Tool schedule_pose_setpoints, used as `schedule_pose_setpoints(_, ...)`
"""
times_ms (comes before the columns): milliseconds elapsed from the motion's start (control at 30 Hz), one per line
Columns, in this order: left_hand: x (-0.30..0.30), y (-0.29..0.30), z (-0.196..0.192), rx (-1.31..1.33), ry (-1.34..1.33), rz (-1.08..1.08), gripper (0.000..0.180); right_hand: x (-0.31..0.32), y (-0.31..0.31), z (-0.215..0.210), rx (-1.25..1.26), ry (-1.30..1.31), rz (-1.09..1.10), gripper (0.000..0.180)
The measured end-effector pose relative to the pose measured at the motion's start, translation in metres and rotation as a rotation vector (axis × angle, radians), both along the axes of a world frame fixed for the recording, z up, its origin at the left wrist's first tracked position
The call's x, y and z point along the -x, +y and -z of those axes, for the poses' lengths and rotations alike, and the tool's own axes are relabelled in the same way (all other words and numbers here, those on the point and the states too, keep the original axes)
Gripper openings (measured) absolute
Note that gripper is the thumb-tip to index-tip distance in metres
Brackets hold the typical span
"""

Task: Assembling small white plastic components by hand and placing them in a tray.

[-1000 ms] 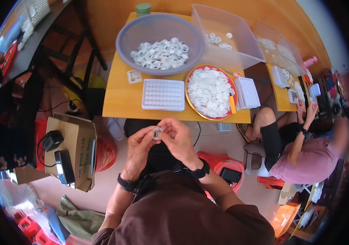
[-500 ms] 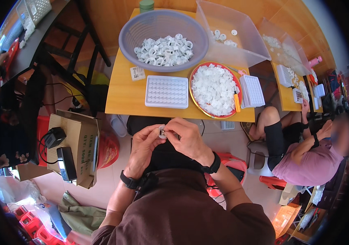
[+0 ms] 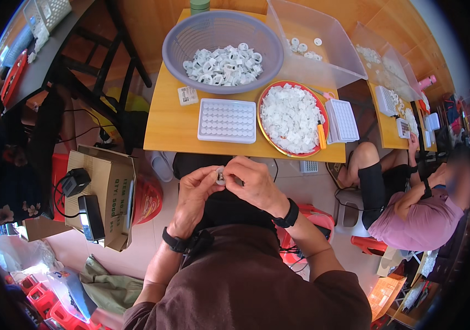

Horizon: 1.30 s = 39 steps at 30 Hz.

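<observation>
The head view looks down at two hands held close together above the lap, just below the near edge of the yellow desk (image 3: 174,129). The left hand (image 3: 193,195) and the right hand (image 3: 251,184) both pinch one small white part (image 3: 221,176) between their fingertips (it is too small to tell its exact shape). Each wrist wears a black band.

On the desk, straight ahead of the hands, lies a white tray (image 3: 227,120) with rows of little holes. To its right sits a red plate (image 3: 293,117) heaped with white pieces, and an orange tool (image 3: 320,135) leans on its right rim. Behind the tray stands a big grey basket (image 3: 180,49) with more white parts inside. A clear plastic box (image 3: 323,55) stands to the right of the basket, with a few white parts at the back.

Compared with half a second ago, the hands have stayed in about the same spot, fingertips together on the small part. The picture has tipped a little, so the desk now sits a bit more to the right.

On the right, another person in a pink shirt (image 3: 422,220) sits at a second desk. On the left, a cardboard box (image 3: 103,192) stands on the floor.
</observation>
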<state>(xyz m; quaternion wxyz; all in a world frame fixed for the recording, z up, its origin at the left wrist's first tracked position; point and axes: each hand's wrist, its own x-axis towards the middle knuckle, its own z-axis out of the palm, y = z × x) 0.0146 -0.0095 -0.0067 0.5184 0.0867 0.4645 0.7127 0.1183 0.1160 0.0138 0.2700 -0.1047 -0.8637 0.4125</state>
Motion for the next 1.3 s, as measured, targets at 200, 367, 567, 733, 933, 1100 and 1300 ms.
schedule_pose_setpoints(200,-0.001,-0.002,-0.001,-0.026,-0.054,0.005,0.022,-0.003,0.005,-0.001,0.162,-0.044,-0.032,0.011)
schedule_pose_setpoints(367,-0.003,0.003,-0.002,-0.045,-0.072,0.015,0.022,-0.007,0.004,-0.006,0.297,-0.046,-0.004,0.010)
schedule_pose_setpoints(567,-0.005,-0.001,0.000,-0.023,-0.021,0.021,0.022,-0.004,-0.002,-0.001,0.508,-0.108,0.047,0.008)
schedule_pose_setpoints(733,-0.006,0.000,0.007,0.025,0.060,0.068,0.020,-0.007,-0.005,0.018,0.812,-0.116,0.106,0.011)
schedule_pose_setpoints(933,-0.007,0.005,0.009,-0.072,-0.096,0.041,0.022,-0.011,-0.004,0.016,0.783,-0.043,0.179,0.009)
schedule_pose_setpoints(1100,0.001,0.004,0.012,-0.057,-0.079,0.040,0.023,-0.031,0.064,0.032,0.192,0.007,0.526,0.009)
schedule_pose_setpoints(1300,0.007,0.001,0.011,-0.056,-0.091,0.024,0.024,-0.027,0.091,0.037,-0.070,-0.138,0.534,0.015)
